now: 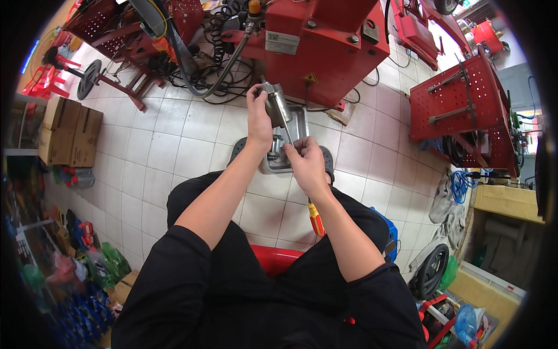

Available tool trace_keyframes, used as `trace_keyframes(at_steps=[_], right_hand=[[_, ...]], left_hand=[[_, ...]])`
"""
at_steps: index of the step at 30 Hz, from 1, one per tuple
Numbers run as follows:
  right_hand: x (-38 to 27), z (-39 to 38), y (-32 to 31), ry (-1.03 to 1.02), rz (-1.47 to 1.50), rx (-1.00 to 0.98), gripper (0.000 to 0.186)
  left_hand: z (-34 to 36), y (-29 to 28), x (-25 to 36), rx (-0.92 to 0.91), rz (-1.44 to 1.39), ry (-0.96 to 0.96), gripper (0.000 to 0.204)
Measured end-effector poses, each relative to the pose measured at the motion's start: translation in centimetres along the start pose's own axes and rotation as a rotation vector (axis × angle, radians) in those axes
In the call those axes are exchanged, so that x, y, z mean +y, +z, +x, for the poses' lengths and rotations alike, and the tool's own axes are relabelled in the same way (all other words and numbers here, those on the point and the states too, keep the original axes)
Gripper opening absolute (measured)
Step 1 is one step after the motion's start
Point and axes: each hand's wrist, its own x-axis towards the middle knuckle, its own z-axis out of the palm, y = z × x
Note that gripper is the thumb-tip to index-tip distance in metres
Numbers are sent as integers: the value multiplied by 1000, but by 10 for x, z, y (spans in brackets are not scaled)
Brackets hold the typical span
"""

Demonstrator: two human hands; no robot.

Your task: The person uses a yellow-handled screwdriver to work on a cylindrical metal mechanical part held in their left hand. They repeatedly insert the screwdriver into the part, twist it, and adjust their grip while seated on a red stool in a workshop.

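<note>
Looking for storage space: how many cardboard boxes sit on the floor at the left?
2: two brown cardboard boxes side by side at the left edge, the left box and the right box. Clutter below may hide others.

Workshop floor is pale square tile (174, 139) with dark grout, cables (192, 75) tangled over it near the big red machine (325, 41) at the far side. 2 cardboard boxes (70, 131) stacked at left, red perforated tool rack (465, 99) at right, a 2nd red frame (128, 29) upper left. Bright daylight comes in top right; clutter of bags and bottles (87, 279) lower left, a tyre (433, 270) lower right.
</note>
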Motion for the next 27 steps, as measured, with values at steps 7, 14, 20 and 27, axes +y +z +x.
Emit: trace_keyframes(at_steps=[7,14,20,27], right_hand=[[12,9,-2,126,205,-23,30],[0,2,0,118,76,-46,29],[7,4,6,75,129,9,28],[0,2,1,152,207,-66,25]], left_hand=[[-1,2,-2,-34,5,7,27],[0,-2,-3,-37,-4,27,28],[-1,0,-4,-46,0,11,27],[-1,-1,-2,-37,-9,11,28]])
